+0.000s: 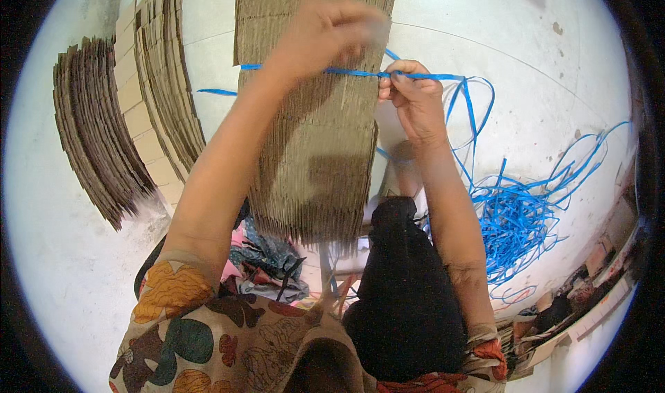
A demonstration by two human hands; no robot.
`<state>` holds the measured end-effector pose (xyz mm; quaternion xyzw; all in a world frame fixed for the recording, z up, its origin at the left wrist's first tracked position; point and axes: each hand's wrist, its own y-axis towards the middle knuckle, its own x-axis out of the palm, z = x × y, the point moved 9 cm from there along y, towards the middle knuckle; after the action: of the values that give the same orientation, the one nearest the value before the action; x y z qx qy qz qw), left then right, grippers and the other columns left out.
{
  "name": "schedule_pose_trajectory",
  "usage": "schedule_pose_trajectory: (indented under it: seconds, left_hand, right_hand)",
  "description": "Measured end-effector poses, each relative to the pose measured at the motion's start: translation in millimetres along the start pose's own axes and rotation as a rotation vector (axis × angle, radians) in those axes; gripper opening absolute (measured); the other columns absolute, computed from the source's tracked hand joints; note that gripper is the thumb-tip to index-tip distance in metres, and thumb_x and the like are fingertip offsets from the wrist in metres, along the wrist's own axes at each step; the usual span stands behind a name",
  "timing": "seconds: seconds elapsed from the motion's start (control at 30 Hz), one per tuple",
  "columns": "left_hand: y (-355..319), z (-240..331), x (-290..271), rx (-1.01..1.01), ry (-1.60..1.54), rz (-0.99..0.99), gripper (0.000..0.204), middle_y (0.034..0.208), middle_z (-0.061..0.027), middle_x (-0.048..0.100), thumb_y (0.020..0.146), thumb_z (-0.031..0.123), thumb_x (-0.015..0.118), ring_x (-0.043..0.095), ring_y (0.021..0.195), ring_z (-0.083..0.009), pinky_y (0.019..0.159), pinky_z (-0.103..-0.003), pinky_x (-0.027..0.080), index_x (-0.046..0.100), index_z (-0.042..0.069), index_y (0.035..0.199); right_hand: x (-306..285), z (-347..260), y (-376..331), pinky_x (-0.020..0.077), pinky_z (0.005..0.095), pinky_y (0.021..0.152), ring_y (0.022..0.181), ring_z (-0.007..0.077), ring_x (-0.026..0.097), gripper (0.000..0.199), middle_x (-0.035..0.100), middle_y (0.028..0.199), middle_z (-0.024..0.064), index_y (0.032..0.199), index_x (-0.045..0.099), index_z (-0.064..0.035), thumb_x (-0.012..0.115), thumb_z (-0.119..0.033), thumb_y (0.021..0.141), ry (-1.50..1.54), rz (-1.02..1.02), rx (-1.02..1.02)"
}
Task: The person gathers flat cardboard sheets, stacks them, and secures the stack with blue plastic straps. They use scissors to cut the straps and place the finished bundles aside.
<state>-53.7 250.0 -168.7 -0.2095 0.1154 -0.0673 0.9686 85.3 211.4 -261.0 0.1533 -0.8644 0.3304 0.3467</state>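
Note:
A thick stack of flat brown cardboard sheets (312, 143) stands on edge in front of me. A blue plastic strap (429, 77) runs across its top face. My left hand (325, 32), blurred by motion, reaches over the stack and pinches the strap near the stack's upper right. My right hand (412, 98) grips the same strap just off the stack's right edge, with loose loops of strap trailing to the right.
Two fanned rows of flattened cardboard, one darker (97, 129) and one paler (163, 95), lie on the pale floor at left. A tangled heap of blue straps (519, 220) lies at right. Cardboard scraps (582, 296) sit at lower right. Black cloth (405, 296) covers my lap.

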Motion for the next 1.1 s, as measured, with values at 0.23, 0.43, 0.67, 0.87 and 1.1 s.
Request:
schedule_pose_trajectory:
  seconds: [0.23, 0.43, 0.67, 0.87, 1.1]
  left_hand:
    - [-13.2, -5.3, 45.7, 0.330, 0.626, -0.094, 0.029, 0.081, -0.0171, 0.062, 0.075, 0.013, 0.057, 0.060, 0.066, -0.0243, 0.063, -0.033, 0.047, 0.062, 0.008, 0.104]
    - [-3.4, -11.6, 41.3, 0.309, 0.484, -0.190, 0.029, 0.085, -0.0188, 0.061, 0.077, 0.012, 0.054, 0.060, 0.070, -0.0274, 0.067, -0.034, 0.047, 0.060, 0.006, 0.106]
    - [3.7, -8.0, 46.2, 0.364, 0.630, -0.222, 0.023, 0.080, -0.0177, 0.061, 0.080, 0.012, 0.052, 0.059, 0.069, -0.0253, 0.065, -0.036, 0.045, 0.059, 0.003, 0.100]
    - [3.7, -11.8, 41.8, 0.308, 0.490, -0.218, 0.013, 0.065, -0.0157, 0.054, 0.080, 0.013, 0.053, 0.054, 0.060, -0.0260, 0.056, -0.035, 0.042, 0.055, 0.002, 0.086]
    - [-10.6, -0.5, 44.1, 0.384, 0.911, -0.080, 0.013, 0.068, -0.0176, 0.057, 0.078, 0.014, 0.055, 0.058, 0.065, -0.0342, 0.056, -0.042, 0.044, 0.049, 0.003, 0.080]
  right_hand:
    - [16.7, -17.3, 0.7, 0.0512, 0.0292, 0.067, 0.075, 0.0179, 0.061, 0.012, 0.063, 0.085, 0.0110, 0.088, 0.061, 0.0024, 0.064, -0.002, 0.077, -0.261, -0.197, -0.091]
    - [58.5, -54.8, -26.3, 0.0513, 0.0319, 0.064, 0.075, 0.0254, 0.063, 0.021, 0.063, 0.089, 0.0155, 0.092, 0.060, -0.0013, 0.059, 0.004, 0.071, -1.267, 0.089, -0.733]
    - [52.2, -55.9, -23.2, 0.0501, 0.0333, 0.060, 0.072, 0.0279, 0.061, 0.013, 0.058, 0.078, 0.0127, 0.084, 0.055, -0.0040, 0.061, -0.002, 0.073, -1.379, 0.232, -0.774]
    - [31.4, -52.0, -12.2, 0.0473, 0.0254, 0.055, 0.058, 0.0149, 0.058, 0.012, 0.061, 0.072, 0.0087, 0.082, 0.060, -0.0024, 0.065, -0.011, 0.076, -0.931, 0.159, -0.528]
    - [21.3, -44.5, -12.8, 0.0442, 0.0342, 0.053, 0.055, 0.0273, 0.058, 0.028, 0.057, 0.061, 0.0157, 0.067, 0.056, -0.0021, 0.054, -0.024, 0.085, -1.272, 0.182, -0.367]
